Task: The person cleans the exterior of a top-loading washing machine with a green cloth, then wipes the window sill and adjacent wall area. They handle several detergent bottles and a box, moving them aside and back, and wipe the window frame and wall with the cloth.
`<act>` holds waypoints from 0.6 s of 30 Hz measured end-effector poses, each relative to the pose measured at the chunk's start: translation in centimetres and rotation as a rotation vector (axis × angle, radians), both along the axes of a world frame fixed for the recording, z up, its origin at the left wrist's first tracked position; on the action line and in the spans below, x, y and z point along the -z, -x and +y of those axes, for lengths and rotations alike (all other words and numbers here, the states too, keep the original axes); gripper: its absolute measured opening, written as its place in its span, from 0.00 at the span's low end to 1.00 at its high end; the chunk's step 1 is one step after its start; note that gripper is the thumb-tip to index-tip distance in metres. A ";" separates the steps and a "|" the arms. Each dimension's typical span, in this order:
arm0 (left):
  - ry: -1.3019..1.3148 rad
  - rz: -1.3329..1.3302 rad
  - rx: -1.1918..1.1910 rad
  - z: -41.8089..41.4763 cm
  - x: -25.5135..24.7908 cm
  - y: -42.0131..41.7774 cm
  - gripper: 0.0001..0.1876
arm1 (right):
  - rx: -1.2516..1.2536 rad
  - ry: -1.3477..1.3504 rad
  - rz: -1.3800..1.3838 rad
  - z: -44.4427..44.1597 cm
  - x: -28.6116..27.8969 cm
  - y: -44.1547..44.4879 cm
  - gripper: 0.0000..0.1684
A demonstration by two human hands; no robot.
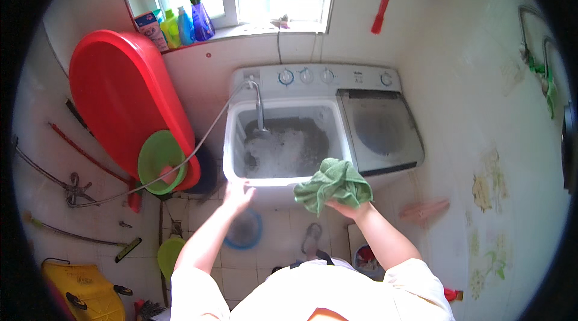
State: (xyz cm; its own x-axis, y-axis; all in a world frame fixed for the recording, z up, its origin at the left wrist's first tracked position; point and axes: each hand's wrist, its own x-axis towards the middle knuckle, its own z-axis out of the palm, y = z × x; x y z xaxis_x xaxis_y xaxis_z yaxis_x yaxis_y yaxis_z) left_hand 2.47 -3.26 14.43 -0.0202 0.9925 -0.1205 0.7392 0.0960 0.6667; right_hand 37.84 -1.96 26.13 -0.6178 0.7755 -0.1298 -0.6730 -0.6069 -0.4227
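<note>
Bunched in my right hand (350,209) is a green cloth (334,184), held at the front right of the wash tub's rim. My left hand (238,195) is at the tub's front left corner with its fingers apart and nothing in them; whether it touches the rim I cannot tell. Both hands are at the front of a white twin-tub washing machine (289,182). Its wash tub holds cloudy, foamy water (284,149). A shower head (262,132) on a hose hangs down into the tub from the control panel. The spin side's lid (379,131) is down.
A large red plastic tub (113,95) leans against the left wall, with a green basin (156,163) before it. The hose (212,126) runs from a wall tap (76,190) across to the machine. Bottles (201,18) line the windowsill. A blue-rimmed basin (244,229) stands on the floor.
</note>
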 end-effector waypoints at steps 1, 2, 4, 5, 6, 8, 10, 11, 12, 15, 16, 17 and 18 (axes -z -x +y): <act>0.093 -0.113 -0.023 -0.3 -2.6 -2.2 0.26 | -0.070 -0.113 0.087 0.4 -1.7 0.3 0.27; -0.011 -0.227 0.052 -0.4 -4.6 -4.7 0.28 | -0.157 -0.213 0.162 1.8 -0.1 -0.3 0.29; -0.181 -0.416 0.124 -1.4 -8.2 -9.6 0.33 | -0.110 -0.102 -0.104 2.9 1.2 -0.9 0.31; -0.247 -0.495 0.135 -1.7 -9.2 -11.8 0.36 | -0.126 -0.079 -0.172 2.9 0.0 -0.3 0.32; -0.254 -0.577 0.121 -1.7 -9.7 -13.6 0.39 | -0.156 -0.126 -0.203 3.1 -0.4 0.2 0.35; -0.332 -0.746 0.087 -0.9 -11.6 -16.6 0.35 | -0.216 -0.239 -0.360 4.3 0.7 0.2 0.34; -0.470 -0.572 0.007 0.0 -10.7 -16.9 0.29 | -0.327 -0.521 -0.593 5.9 -0.6 0.3 0.32; -0.536 -0.479 -0.032 0.4 -10.3 -17.0 0.26 | -0.369 -0.773 -0.900 6.6 -2.1 -0.1 0.31; -0.580 -0.464 -0.089 0.6 -11.5 -17.2 0.20 | -0.390 -0.816 -0.925 7.2 -3.7 -0.2 0.30; -0.642 -0.514 -0.124 1.9 -12.7 -16.0 0.15 | -0.453 -0.911 -0.935 10.3 -5.2 -0.9 0.27; -0.498 -0.821 -0.213 1.9 -13.7 -16.2 0.14 | -0.432 -0.946 -0.971 11.5 -5.3 -1.3 0.25; -0.549 -0.870 -0.208 2.6 -13.7 -15.9 0.15 | -0.408 -0.978 -1.007 12.7 -5.5 -1.6 0.23; -0.474 -0.871 -0.261 2.9 -14.4 -15.4 0.15 | -0.375 -0.833 -0.870 13.3 -6.4 -1.9 0.23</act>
